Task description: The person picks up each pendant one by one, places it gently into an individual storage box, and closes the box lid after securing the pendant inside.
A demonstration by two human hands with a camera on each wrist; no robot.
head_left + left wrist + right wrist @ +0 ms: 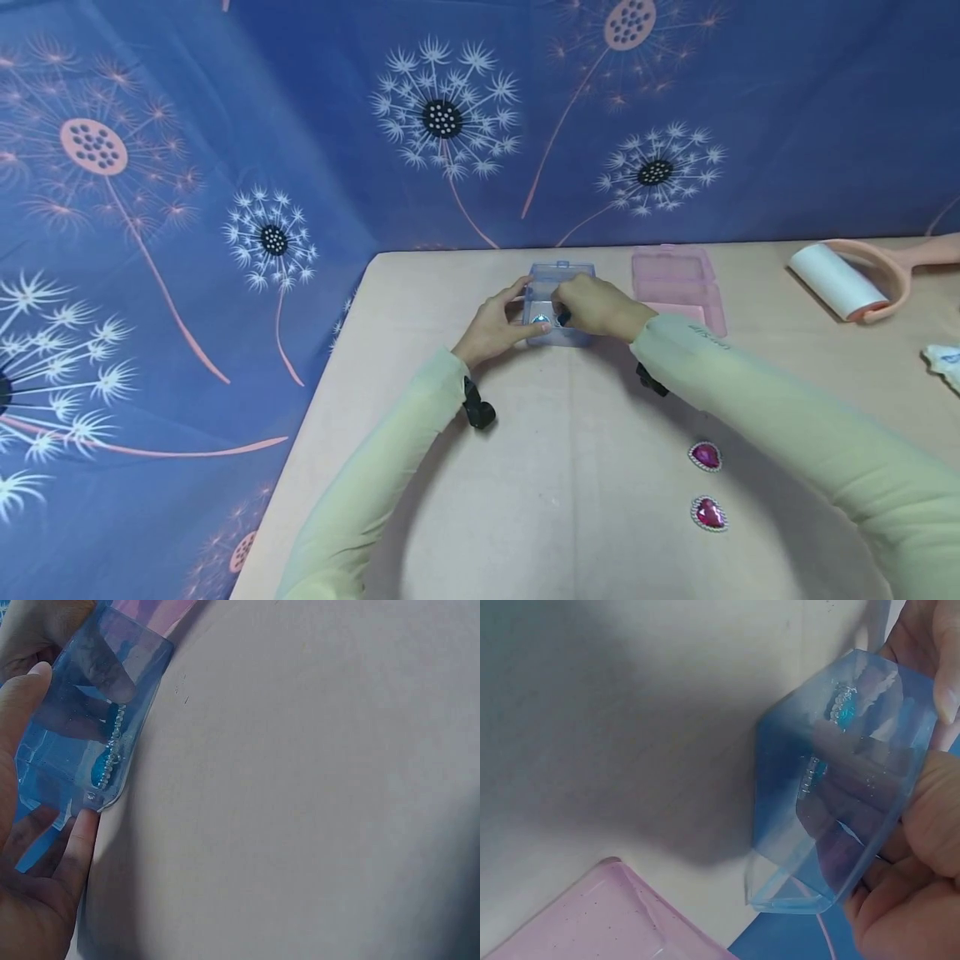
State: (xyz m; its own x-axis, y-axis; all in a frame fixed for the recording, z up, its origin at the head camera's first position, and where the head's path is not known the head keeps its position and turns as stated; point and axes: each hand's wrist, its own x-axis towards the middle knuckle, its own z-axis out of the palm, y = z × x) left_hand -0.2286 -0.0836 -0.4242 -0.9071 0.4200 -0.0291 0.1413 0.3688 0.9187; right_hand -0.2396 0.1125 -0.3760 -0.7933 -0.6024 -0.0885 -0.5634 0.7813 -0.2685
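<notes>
Near far edge of table [525, 500], left hand [495, 327] grips blue box [566, 339]; right hand [598, 307], inside it, pinches blue gem [564, 318], second gem [540, 319] just beside; pink box [675, 267] to right.

Pale green sleeves [382, 471], dark lettering [707, 335], 2 black cameras [478, 408]

Backdrop [315, 75], blue, far and left; dandelion print [441, 118], white and pink. Bench [555, 467], pale beige top, rounded far-left corner, straight far edge.
</notes>
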